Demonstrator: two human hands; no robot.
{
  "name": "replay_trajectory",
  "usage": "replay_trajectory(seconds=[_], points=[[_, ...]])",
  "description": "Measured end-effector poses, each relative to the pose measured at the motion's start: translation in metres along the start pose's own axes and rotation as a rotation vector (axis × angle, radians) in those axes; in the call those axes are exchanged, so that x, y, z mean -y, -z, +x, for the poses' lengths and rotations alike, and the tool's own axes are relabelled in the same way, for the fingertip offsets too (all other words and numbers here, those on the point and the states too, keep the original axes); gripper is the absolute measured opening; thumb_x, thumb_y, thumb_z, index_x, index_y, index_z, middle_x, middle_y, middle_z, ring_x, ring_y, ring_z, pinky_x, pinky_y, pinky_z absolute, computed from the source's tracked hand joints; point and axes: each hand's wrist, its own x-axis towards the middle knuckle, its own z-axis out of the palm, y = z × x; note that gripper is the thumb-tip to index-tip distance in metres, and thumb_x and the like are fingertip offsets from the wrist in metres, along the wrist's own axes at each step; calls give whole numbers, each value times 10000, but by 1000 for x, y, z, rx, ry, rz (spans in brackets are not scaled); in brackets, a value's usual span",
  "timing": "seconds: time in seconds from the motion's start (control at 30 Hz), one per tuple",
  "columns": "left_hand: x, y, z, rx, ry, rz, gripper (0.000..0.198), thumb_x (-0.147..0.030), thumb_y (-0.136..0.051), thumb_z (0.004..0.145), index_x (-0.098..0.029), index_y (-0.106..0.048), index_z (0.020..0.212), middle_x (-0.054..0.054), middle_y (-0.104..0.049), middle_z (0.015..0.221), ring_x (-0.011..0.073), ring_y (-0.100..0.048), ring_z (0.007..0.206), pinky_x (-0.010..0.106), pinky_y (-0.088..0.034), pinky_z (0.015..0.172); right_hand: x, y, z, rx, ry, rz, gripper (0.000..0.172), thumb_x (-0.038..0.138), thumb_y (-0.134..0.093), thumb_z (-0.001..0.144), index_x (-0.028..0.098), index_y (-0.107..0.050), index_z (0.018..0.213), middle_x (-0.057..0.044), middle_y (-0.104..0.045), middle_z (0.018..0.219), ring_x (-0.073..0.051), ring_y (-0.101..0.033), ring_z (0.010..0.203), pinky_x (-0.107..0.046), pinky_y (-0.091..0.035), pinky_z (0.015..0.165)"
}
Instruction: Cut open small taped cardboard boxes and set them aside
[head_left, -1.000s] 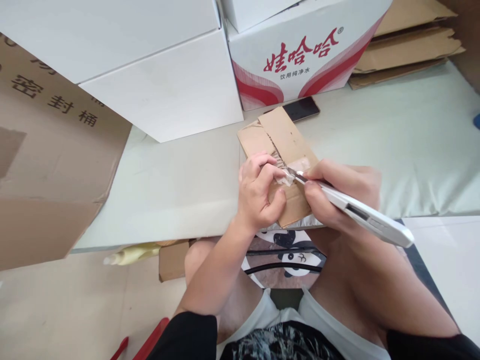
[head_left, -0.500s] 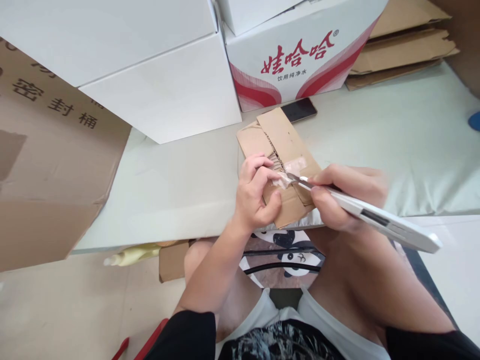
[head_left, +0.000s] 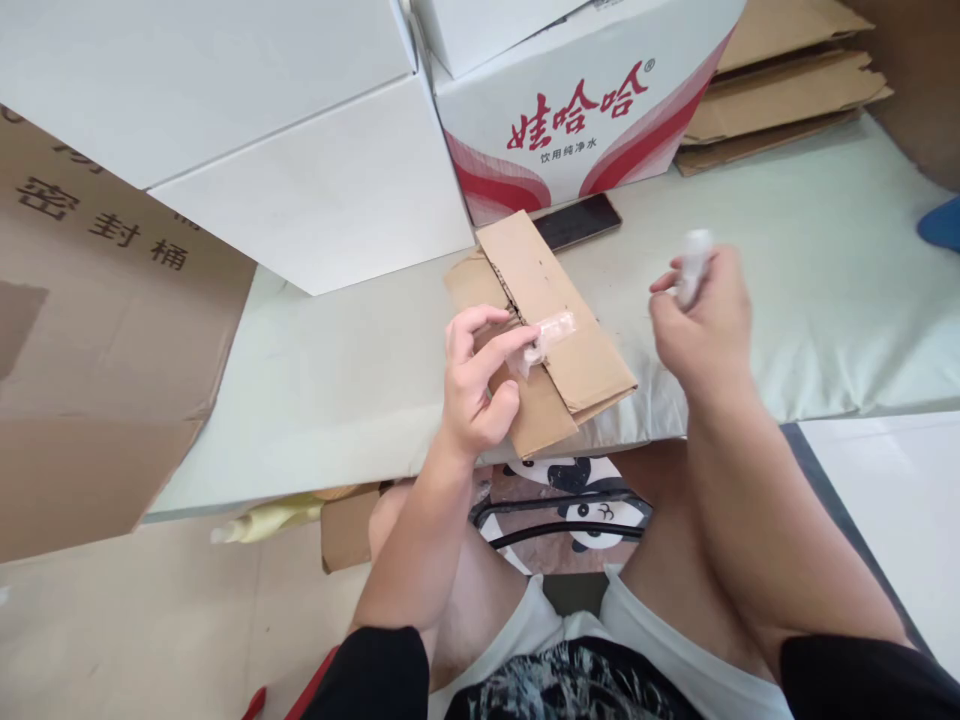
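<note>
A folded piece of brown cardboard (head_left: 592, 360) lies on the pale cloth-covered surface, with a strip of clear tape (head_left: 556, 325) across its seam. Over its left part rests my left hand (head_left: 480, 385), fingers spread and the index fingertip at the tape. The thumb stands apart from the fingers. To the right of the cardboard, my right hand (head_left: 705, 325) is raised and closed around a white utility knife (head_left: 694, 262), its end pointing up from the fist. Motion blurs the knife, and its blade cannot be made out.
White boxes (head_left: 315, 190) stand at the back left, beside a white and red carton (head_left: 577, 130). A dark phone (head_left: 581, 220) lies behind the cardboard. Flattened cardboard (head_left: 780, 95) is stacked at the back right. A large brown carton (head_left: 112, 350) fills the left side.
My right hand has lifted the utility knife off the tape and moved up and away, turning it upright. My left hand's fingers have spread more over the cardboard.
</note>
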Motion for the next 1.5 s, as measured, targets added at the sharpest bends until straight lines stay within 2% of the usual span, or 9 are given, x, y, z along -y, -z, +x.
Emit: replay_trajectory(seconds=[0.13,0.23,0.4,0.53,0.77,1.0,1.13,1.37,1.5], points=[[0,0,0,-78,-11,18,312,-243,-498,849,-261,-632,1131,94,-554,1189,288,-548,1162,497,-468,1068,-13,-13,3,254,-195,-332,608,221,-624,727,180,-546,1329,-190,-693,1207,-376,-674,1080,-588,-525,953],[0,0,-1,-90,17,31,245,-214,-505,839,-253,-615,1055,92,-562,1168,276,-557,1135,474,-487,1029,-5,-13,0,265,-156,-363,555,301,-613,791,136,-601,1321,-243,-634,1335,-419,-597,1277,-629,-454,1089],[0,1,0,-109,25,56,198,-219,-519,837,-251,-604,1012,90,-567,1150,271,-562,1122,466,-485,1018,32,11,-19,438,226,182,538,471,-596,893,265,-539,1387,-132,-573,1463,-319,-560,1368,-524,-493,1124],[1,2,1,-111,32,83,161,-251,-512,870,-248,-599,1005,95,-571,1146,277,-560,1130,472,-480,1031,54,23,-34,637,515,176,769,493,-800,766,314,-495,1448,-117,-466,1561,-350,-431,1484,-547,-448,1179],[5,0,1,-134,37,87,164,-334,-537,927,-250,-626,1037,100,-576,1147,290,-562,1153,494,-462,1062,58,19,-35,470,480,126,578,342,-770,790,283,-612,1343,-121,-609,1441,-336,-603,1329,-489,-607,989],[4,-3,2,-63,-10,169,277,-417,-516,939,-265,-667,1113,113,-572,1288,327,-514,1264,577,-377,1158,49,7,-32,41,227,144,108,307,-667,881,255,-752,921,-13,-749,796,-212,-711,697,-351,-595,621],[4,-2,5,-97,-23,154,322,-456,-504,943,-269,-634,1171,105,-590,1286,316,-536,1263,561,-398,1159,40,4,-29,-108,215,179,188,395,-670,917,266,-739,799,-15,-746,740,-229,-712,687,-365,-579,592],[33,33,4,-505,305,0,470,-606,-650,863,-266,-594,1183,77,-613,1202,272,-599,1190,461,-485,1074,42,10,-26,106,616,366,228,243,-626,954,317,-783,1103,-24,-807,1093,-236,-771,987,-429,-643,869],[33,53,6,-333,601,-182,497,-622,-735,795,-259,-621,1114,69,-688,1149,277,-676,1084,442,-553,981,43,10,-25,190,710,304,209,374,-613,962,343,-795,1059,-41,-807,1035,-275,-747,1061,-510,-615,962]])
